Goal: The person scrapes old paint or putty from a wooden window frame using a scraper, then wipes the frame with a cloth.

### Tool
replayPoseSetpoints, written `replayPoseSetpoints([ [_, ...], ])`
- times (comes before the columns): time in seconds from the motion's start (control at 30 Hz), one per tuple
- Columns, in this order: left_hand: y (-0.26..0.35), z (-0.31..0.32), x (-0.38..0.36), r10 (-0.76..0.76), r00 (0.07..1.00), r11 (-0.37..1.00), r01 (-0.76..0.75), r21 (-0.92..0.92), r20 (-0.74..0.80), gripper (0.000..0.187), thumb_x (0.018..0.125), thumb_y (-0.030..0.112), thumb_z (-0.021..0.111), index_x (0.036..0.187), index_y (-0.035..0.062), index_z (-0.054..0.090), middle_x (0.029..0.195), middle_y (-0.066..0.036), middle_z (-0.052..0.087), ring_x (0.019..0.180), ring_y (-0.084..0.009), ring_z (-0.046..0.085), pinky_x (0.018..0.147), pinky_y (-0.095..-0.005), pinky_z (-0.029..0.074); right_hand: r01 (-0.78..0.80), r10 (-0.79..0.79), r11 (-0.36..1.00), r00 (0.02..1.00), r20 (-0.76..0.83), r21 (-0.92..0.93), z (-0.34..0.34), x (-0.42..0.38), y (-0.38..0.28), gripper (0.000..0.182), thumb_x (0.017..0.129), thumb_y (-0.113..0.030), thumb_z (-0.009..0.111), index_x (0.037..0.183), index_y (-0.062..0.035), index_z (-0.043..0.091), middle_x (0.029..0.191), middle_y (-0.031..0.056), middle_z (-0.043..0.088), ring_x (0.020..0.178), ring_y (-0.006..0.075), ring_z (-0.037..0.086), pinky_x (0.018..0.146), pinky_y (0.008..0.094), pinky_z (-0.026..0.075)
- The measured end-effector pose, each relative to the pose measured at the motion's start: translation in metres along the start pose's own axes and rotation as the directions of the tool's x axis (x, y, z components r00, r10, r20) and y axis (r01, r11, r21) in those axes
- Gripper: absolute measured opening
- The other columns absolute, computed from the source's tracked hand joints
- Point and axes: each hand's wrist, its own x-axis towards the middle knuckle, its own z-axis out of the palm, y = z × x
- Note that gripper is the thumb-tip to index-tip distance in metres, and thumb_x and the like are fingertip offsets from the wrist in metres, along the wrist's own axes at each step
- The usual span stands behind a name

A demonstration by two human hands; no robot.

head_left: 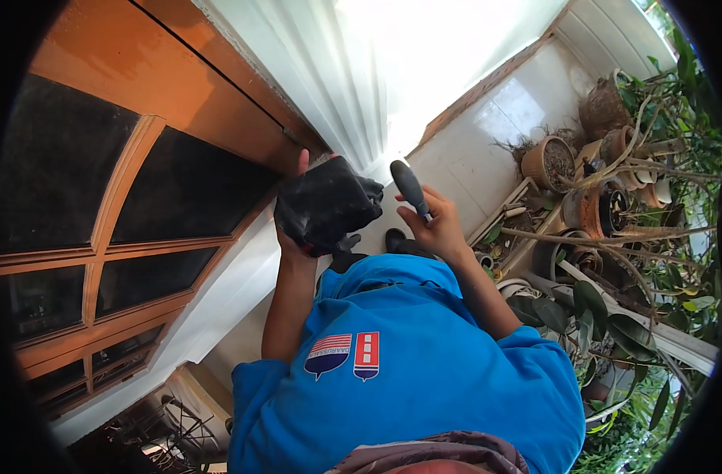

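Observation:
My left hand grips a black boxy pouch from its left side and underneath. One fingertip shows above the pouch's upper left corner, and loose folds hang at its right and lower edges. My right hand is to the right of the pouch, fingers pinched around the lower end of a dark-handled tool. The rounded grey handle points up and away from me, with a bit of metal showing at the fingers. The tool's other end is hidden by the hand.
An orange wooden frame with dark glass panes stands close on the left. White corrugated sheeting rises ahead. Along the right are clay pots, bare branches and leafy plants. Pale tiles cover the floor beyond my shoe.

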Motion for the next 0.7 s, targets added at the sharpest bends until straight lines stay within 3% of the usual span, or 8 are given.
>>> replayPoseSetpoints([
  [0.07,-0.002,0.000,0.001,-0.033,0.998,0.998,0.035,-0.043,0.045,0.081,0.095,0.046,0.054,0.156,0.0174,0.008,0.154,-0.026,0.025,0.136,-0.0399,0.040,0.110,-0.0541,0.037,0.113,-0.111,0.990,0.994,-0.020,0.090,0.006,0.003,-0.005,0.020,0.082,-0.001,0.070,0.101,-0.0006,0.066,0.098,0.0149,0.064,0.088,0.0254,0.065,0.076,0.0338,0.050],
  [0.17,-0.006,0.003,0.003,-0.071,0.995,0.995,0.076,-0.060,0.069,0.085,0.094,0.044,0.056,0.156,0.0156,0.006,0.153,-0.027,0.025,0.135,-0.0406,0.041,0.109,-0.0534,0.039,0.144,-0.165,0.969,0.982,0.091,0.200,0.016,0.001,0.011,0.026,0.081,-0.002,0.072,0.106,-0.0013,0.065,0.107,0.0149,0.063,0.096,0.0274,0.064,0.082,0.0339,0.050],
  [0.27,-0.006,0.001,0.005,-0.123,0.991,0.992,0.125,-0.029,0.061,0.078,0.095,0.041,0.053,0.154,0.0101,0.012,0.151,-0.029,0.030,0.132,-0.0418,0.044,0.108,-0.0515,0.040,0.082,-0.129,0.972,0.970,0.207,0.222,0.013,0.001,0.020,0.024,0.085,-0.006,0.070,0.108,-0.0035,0.066,0.099,0.0139,0.065,0.091,0.0255,0.065,0.080,0.0337,0.049],
  [0.3,-0.004,-0.001,0.004,-0.143,0.988,0.990,0.144,-0.014,0.054,0.075,0.096,0.040,0.051,0.154,0.0078,0.016,0.149,-0.029,0.032,0.131,-0.0423,0.045,0.107,-0.0508,0.041,-0.007,-0.051,0.966,0.975,0.215,0.259,0.010,-0.001,0.019,0.021,0.086,-0.007,0.069,0.107,-0.0035,0.065,0.094,0.0118,0.065,0.088,0.0224,0.064,0.077,0.0325,0.049],
  [0.4,0.005,-0.017,-0.002,-0.366,0.901,0.929,0.368,-0.035,-0.231,0.060,0.098,0.036,0.043,0.145,0.0011,0.034,0.142,-0.029,0.043,0.124,-0.0431,0.051,0.104,-0.0482,0.044,-0.220,0.141,0.915,0.960,0.241,0.340,0.000,-0.005,0.016,0.014,0.091,-0.012,0.065,0.102,-0.0033,0.065,0.081,0.0051,0.063,0.080,0.0132,0.059,0.070,0.0286,0.046],
  [0.5,0.003,-0.067,-0.009,-0.440,0.803,0.893,0.438,-0.101,-0.402,0.055,0.097,0.036,0.036,0.136,-0.0020,0.044,0.137,-0.028,0.049,0.120,-0.0405,0.055,0.100,-0.0513,0.047,-0.300,0.227,0.869,0.948,0.222,0.393,-0.005,-0.005,0.030,0.012,0.094,-0.014,0.064,0.094,-0.0028,0.062,0.072,-0.0048,0.054,0.068,0.0034,0.047,0.059,0.0233,0.038],
  [0.6,-0.009,-0.062,-0.015,-0.378,0.749,0.907,0.416,-0.058,-0.544,0.050,0.097,0.036,0.043,0.131,0.0005,0.050,0.129,-0.025,0.056,0.113,-0.0354,0.059,0.095,-0.0483,0.050,-0.273,0.231,0.870,0.962,0.149,0.412,-0.006,-0.002,0.035,0.013,0.093,-0.016,0.065,0.092,-0.0032,0.062,0.070,-0.0054,0.053,0.064,0.0036,0.045,0.057,0.0237,0.036],
  [0.7,-0.019,-0.053,-0.014,-0.159,0.506,0.833,0.529,0.160,-0.848,0.052,0.096,0.036,0.049,0.135,0.0027,0.050,0.140,-0.023,0.048,0.122,-0.0340,0.053,0.095,-0.0450,0.049,-0.403,0.372,0.811,0.915,0.157,0.425,-0.009,0.002,0.031,0.014,0.092,-0.018,0.065,0.091,-0.0042,0.062,0.070,-0.0057,0.052,0.062,0.0035,0.045,0.054,0.0233,0.035],
])
